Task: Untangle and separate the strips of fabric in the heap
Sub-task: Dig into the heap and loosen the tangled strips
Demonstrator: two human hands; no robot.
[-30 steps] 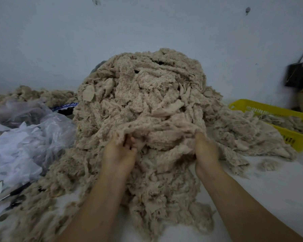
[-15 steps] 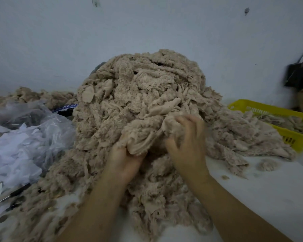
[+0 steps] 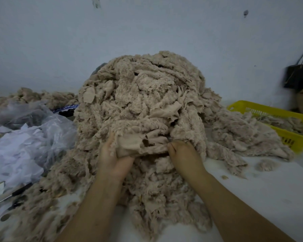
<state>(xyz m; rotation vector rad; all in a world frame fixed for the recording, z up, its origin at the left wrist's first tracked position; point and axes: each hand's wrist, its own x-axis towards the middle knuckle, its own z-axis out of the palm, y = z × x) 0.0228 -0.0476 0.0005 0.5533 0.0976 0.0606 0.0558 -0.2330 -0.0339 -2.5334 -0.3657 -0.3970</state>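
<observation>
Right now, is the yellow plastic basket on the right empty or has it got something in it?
Not empty: beige fabric scraps lie inside the yellow plastic basket, below its rim.

Big heap of beige fabric strips (image 3: pixel 143 105) piled on a white worktop (image 3: pixel 262 194) against the wall. Left hand (image 3: pixel 112 159) grips a smooth wad of fabric (image 3: pixel 140 144) from below, right hand (image 3: pixel 184 156) pinches its other end, both low on the heap's front. Yellow basket (image 3: pixel 276 117) sits right, clear plastic bags (image 3: pixel 30 138) left.
</observation>
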